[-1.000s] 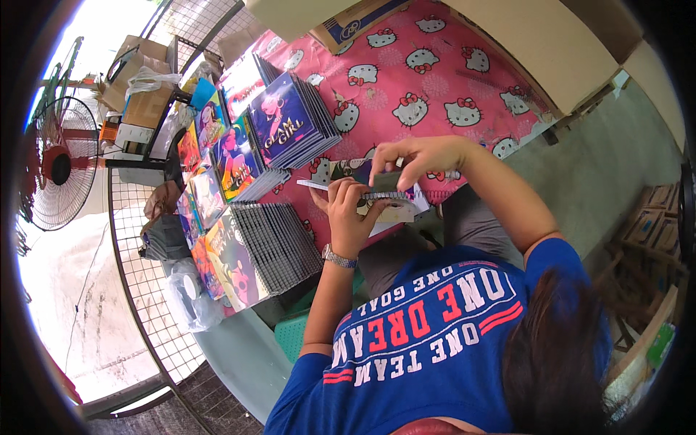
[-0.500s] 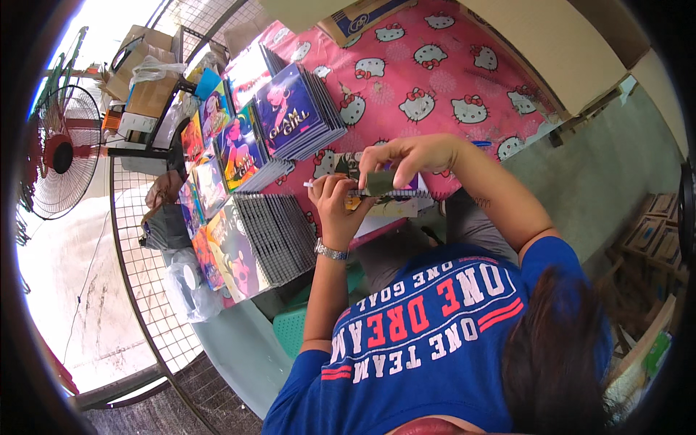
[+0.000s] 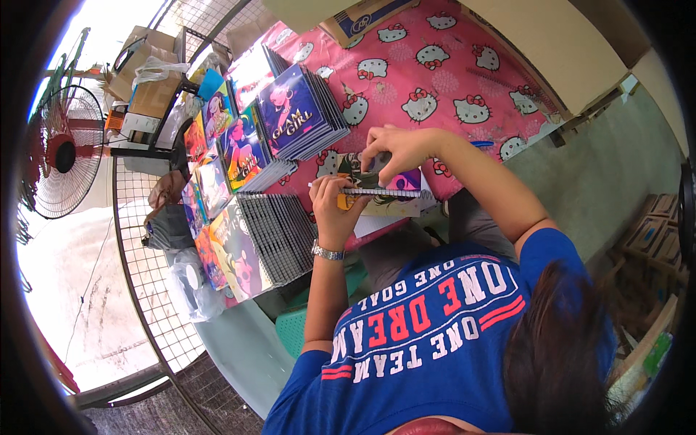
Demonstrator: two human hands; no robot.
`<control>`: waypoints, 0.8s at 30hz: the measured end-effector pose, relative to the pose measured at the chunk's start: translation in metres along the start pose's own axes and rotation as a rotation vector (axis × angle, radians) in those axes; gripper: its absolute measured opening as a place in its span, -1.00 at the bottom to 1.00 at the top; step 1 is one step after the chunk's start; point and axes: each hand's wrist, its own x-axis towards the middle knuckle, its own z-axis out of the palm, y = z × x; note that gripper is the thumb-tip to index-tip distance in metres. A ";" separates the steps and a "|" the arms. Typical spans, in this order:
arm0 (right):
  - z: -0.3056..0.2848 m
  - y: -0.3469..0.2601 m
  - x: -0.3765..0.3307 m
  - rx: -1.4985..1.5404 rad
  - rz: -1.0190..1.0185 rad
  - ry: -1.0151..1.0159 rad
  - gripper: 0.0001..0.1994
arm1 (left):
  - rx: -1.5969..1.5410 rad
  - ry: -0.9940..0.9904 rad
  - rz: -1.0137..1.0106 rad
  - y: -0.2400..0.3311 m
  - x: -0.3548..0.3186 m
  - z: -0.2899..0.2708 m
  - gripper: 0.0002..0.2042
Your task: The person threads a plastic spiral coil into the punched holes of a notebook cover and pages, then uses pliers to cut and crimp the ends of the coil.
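Observation:
My left hand (image 3: 335, 206), with a metal watch on the wrist, grips the left end of a spiral notebook (image 3: 388, 207), thumb on the near side and fingers over the far side. The notebook is held with its dark coil binding (image 3: 384, 192) uppermost. Just above the binding, my right hand (image 3: 407, 151) is curled, thumb and fingers pinched around a small dark block (image 3: 381, 161), mostly hidden by the fingers. Beneath and behind lie a dark patterned cover (image 3: 351, 164) and a purple printed cover (image 3: 407, 179).
Left of my hands stand stacks of spiral notebooks (image 3: 279, 235) and colourful covered notebooks (image 3: 290, 109). A pink patterned cloth (image 3: 406, 72) covers the table. Cardboard boxes (image 3: 558, 51) border it at upper right. A blue pen (image 3: 481, 143) lies near the right edge. A fan (image 3: 65, 154) stands far left.
My right hand has lifted the dark block off the binding, away from me. The coil length that stuck out past the notebook's right end no longer shows there. My left hand keeps its grip.

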 end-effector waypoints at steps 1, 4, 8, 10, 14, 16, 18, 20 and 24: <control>-0.001 0.004 0.003 -0.106 0.034 0.045 -0.48 | -0.003 0.003 0.001 0.001 0.001 -0.001 -0.58; 0.004 0.003 0.011 0.143 0.007 -0.094 -0.49 | -0.065 0.037 -0.019 0.003 -0.001 -0.002 -0.58; -0.004 -0.006 0.020 0.225 0.052 -0.126 -0.49 | -0.041 0.071 -0.044 -0.010 -0.005 -0.011 -0.61; 0.001 0.002 0.028 0.515 -0.098 -0.213 -0.47 | -0.203 0.028 -0.190 -0.029 -0.011 -0.010 -0.63; 0.002 0.001 0.035 -0.077 -0.102 0.051 -0.57 | -0.501 -0.067 -0.351 -0.035 -0.014 -0.006 -0.73; 0.000 0.000 0.034 0.214 -0.090 -0.108 -0.57 | -0.632 -0.061 -0.368 -0.040 -0.018 -0.002 -0.75; -0.001 -0.011 0.032 0.097 -0.019 -0.141 -0.53 | -0.735 -0.047 -0.344 -0.039 -0.015 0.002 -0.75; 0.001 -0.007 0.030 0.267 -0.032 -0.119 -0.51 | -0.807 -0.051 -0.418 -0.034 -0.017 0.003 -0.74; -0.005 0.005 0.028 0.139 0.016 -0.140 -0.55 | -0.808 -0.056 -0.391 -0.031 -0.009 0.006 -0.74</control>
